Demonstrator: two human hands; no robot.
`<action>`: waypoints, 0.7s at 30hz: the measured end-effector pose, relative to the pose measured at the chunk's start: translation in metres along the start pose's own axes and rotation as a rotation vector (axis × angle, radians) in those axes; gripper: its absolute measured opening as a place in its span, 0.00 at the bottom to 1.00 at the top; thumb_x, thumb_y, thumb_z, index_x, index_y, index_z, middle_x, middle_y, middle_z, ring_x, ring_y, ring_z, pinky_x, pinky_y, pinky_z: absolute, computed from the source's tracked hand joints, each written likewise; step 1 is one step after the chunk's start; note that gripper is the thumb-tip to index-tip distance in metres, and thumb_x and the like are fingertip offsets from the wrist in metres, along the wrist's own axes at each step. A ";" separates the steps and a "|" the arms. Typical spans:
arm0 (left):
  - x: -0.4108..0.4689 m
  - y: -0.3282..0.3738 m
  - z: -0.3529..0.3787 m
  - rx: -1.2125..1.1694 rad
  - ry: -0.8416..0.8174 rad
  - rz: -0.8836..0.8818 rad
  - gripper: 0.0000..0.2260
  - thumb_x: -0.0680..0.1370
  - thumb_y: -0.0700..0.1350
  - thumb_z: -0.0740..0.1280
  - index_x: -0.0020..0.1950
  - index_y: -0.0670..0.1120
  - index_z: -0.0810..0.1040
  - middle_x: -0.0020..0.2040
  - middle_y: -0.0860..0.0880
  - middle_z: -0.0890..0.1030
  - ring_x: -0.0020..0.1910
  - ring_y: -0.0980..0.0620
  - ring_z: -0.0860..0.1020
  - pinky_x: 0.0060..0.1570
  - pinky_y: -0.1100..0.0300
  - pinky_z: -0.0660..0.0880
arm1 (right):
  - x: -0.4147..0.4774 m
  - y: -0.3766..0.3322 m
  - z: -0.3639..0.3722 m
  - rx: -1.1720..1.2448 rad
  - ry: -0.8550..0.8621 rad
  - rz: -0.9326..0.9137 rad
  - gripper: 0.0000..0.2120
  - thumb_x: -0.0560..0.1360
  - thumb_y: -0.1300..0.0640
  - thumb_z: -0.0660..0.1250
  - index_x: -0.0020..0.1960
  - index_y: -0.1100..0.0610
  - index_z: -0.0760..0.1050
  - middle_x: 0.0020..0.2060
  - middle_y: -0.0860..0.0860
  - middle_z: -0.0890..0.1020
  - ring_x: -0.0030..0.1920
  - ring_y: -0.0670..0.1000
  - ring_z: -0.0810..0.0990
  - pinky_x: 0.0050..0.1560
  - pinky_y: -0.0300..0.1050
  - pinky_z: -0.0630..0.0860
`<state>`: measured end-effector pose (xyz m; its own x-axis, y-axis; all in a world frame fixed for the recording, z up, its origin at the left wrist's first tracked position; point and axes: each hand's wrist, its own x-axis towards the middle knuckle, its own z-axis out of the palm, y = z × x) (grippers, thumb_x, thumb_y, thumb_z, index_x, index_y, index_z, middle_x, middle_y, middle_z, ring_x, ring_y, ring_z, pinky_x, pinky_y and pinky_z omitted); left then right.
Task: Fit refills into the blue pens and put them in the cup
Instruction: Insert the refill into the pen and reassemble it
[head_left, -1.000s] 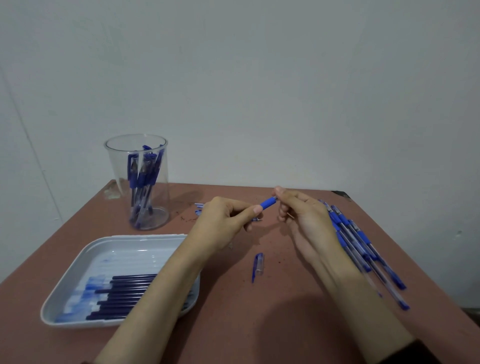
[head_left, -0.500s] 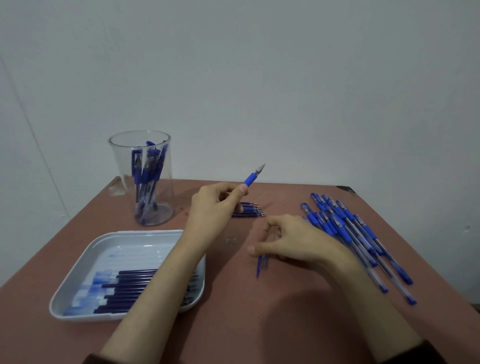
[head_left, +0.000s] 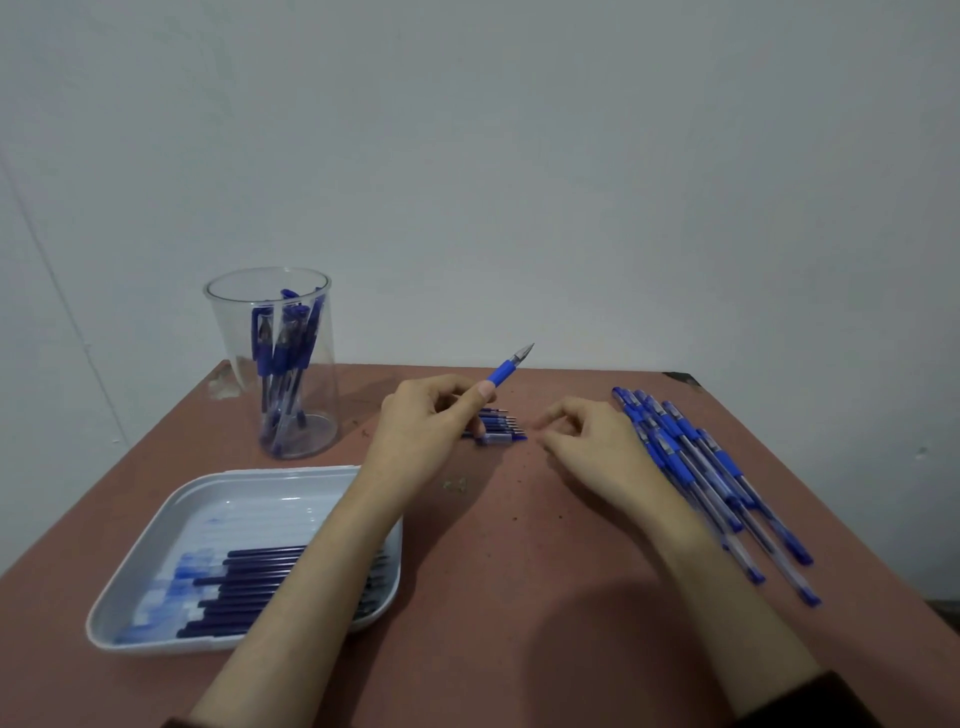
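Pen (head_left: 505, 370) is up! My left grip (head_left: 426, 431) is curled round its barrel, metal tip pointing up and away over the far half of the counter (head_left: 519, 597). A second ago both grips were working together at this pen's blue sleeve; now they are apart, so I judge the refill is seated and the nose is back on.

My right grip (head_left: 587, 441) dropped onto the loose cap in mid-counter half a second ago. That spot is now bare and the grip has slid up beside the small pile of dark sticks (head_left: 498, 418). A clear, cap-like piece (head_left: 501, 439) lies at the pile's near edge, just off my curled fingertips. Am I pinching anything? I cannot tell.

So capping looks next, then the drop into the cup (head_left: 324, 374), far left, which is already holding several pens.

Around me, the tray (head_left: 156, 525) of refills (head_left: 249, 582) sits under my left forearm, and the row of waiting pens (head_left: 691, 467) lies right of my right wrist. The path to the cup looks clear, but the raised pen is uncapped.
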<state>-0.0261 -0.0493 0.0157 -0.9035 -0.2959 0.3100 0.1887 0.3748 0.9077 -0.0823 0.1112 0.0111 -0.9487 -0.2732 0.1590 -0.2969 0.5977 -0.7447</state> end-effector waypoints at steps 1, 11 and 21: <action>0.000 0.000 0.000 0.008 0.000 0.002 0.10 0.78 0.49 0.65 0.46 0.46 0.83 0.29 0.51 0.78 0.22 0.64 0.70 0.28 0.72 0.63 | 0.000 0.000 0.004 -0.049 0.037 -0.055 0.05 0.74 0.58 0.66 0.46 0.49 0.78 0.34 0.47 0.77 0.38 0.48 0.77 0.36 0.40 0.72; 0.003 -0.001 -0.003 -0.012 0.030 -0.001 0.09 0.78 0.49 0.66 0.44 0.47 0.84 0.28 0.52 0.77 0.22 0.63 0.68 0.32 0.62 0.64 | 0.003 0.002 0.034 -0.471 0.012 -0.264 0.16 0.77 0.45 0.64 0.65 0.43 0.74 0.45 0.46 0.66 0.56 0.51 0.71 0.44 0.43 0.63; 0.002 -0.003 -0.004 0.013 0.021 -0.002 0.10 0.78 0.50 0.66 0.45 0.47 0.84 0.28 0.53 0.78 0.24 0.63 0.69 0.35 0.61 0.66 | 0.000 -0.004 0.026 -0.360 -0.047 -0.333 0.06 0.76 0.50 0.68 0.51 0.50 0.76 0.46 0.43 0.74 0.53 0.47 0.72 0.45 0.39 0.63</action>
<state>-0.0275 -0.0541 0.0149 -0.8954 -0.3152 0.3144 0.1820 0.3854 0.9046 -0.0783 0.0893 -0.0030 -0.7926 -0.5224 0.3145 -0.6095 0.6923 -0.3862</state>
